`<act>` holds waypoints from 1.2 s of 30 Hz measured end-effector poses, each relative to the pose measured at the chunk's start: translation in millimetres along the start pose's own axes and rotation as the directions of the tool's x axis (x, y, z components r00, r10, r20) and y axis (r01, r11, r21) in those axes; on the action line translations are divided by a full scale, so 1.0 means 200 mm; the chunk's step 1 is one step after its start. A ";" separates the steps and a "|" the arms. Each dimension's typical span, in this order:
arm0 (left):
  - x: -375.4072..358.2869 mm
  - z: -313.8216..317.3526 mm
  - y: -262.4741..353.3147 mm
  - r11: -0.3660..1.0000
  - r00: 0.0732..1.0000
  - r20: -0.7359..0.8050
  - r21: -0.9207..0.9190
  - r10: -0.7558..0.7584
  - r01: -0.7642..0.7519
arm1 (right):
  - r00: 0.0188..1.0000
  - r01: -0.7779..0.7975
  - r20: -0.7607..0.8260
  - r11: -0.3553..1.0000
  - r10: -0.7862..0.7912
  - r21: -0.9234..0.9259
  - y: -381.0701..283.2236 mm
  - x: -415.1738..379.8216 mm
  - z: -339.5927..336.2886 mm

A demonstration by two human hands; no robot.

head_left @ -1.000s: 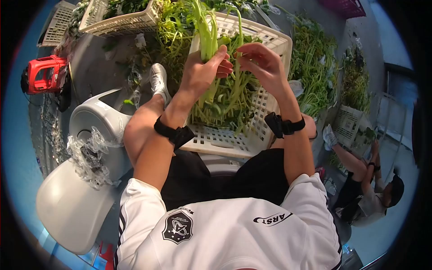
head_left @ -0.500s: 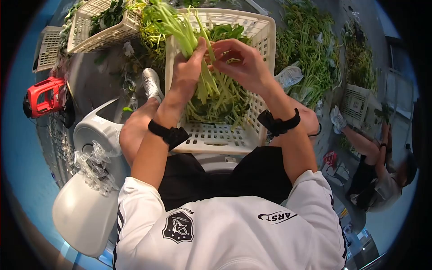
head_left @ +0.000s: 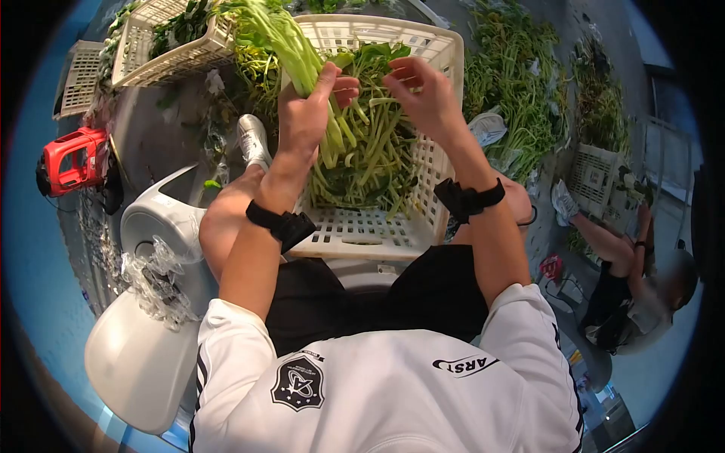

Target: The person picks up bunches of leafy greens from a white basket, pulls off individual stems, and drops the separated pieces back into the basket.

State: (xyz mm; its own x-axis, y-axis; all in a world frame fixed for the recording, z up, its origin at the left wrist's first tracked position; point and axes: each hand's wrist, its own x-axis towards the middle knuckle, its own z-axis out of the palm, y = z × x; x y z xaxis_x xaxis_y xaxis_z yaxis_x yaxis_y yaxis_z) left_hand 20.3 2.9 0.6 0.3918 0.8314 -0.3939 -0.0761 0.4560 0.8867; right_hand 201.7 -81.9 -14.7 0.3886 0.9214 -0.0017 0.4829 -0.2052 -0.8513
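My left hand (head_left: pixel 306 113) is wrapped round a bunch of green stalks (head_left: pixel 298 57), whose leafy tops point to the upper left and whose cut ends hang down over the crate. To its right, my right hand (head_left: pixel 423 98) is raised above the crate's right side, fingers apart and curved, with nothing visible in them. Below both hands stands a white plastic crate (head_left: pixel 377 245) between my knees. Inside it lies a heap of cut green stalks (head_left: pixel 377 158), with some leaves near its far end.
White crates (head_left: pixel 170 64) with greens stand at the upper left. A red device (head_left: pixel 75 162) lies left, above a grey plastic chair (head_left: pixel 140 362) holding clear plastic wrap (head_left: pixel 158 283). Greens (head_left: pixel 521 98) cover the floor right; beyond, another person (head_left: pixel 634 294) sits near a crate (head_left: pixel 593 177).
My right hand has moved right, away from the bunch, and its fingers have opened. The bunch has shifted slightly left with my left hand, and the loose stalk between my hands is gone from there.
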 end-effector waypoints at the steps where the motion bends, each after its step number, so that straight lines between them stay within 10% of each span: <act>1: 0.00 -0.02 0.02 1.000 1.000 -0.019 0.018 -0.011 0.011 | 0.999 -0.038 0.010 0.997 0.039 -0.063 0.02 0.01 -0.01; 9: 0.02 -0.14 0.08 0.987 0.993 -0.121 -0.162 -0.003 -0.017 | 0.989 0.045 0.147 0.903 0.020 -0.428 0.28 0.00 0.27; 18: 0.02 -0.30 0.13 0.962 0.983 -0.178 -0.273 -0.038 -0.012 | 0.795 -0.014 0.441 0.740 0.416 -0.673 0.28 -0.03 0.45; 30: -0.01 -0.37 0.17 0.944 0.973 -0.226 -0.328 -0.039 -0.038 | 0.933 0.070 0.317 0.780 0.170 -0.622 0.30 -0.01 0.53; 36: 0.01 -0.34 0.19 0.945 0.976 -0.210 -0.328 -0.062 -0.011 | 0.999 0.046 -0.002 0.895 -0.053 -0.444 0.02 0.05 0.32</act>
State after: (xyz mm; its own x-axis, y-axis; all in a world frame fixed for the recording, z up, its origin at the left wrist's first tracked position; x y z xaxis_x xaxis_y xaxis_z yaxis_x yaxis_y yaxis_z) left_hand -44.9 43.8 16.7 0.1941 0.8497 -0.4902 -0.3770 0.5259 0.7624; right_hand 157.5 -51.5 -52.3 0.3642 0.9303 0.0443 0.7987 -0.2875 -0.5285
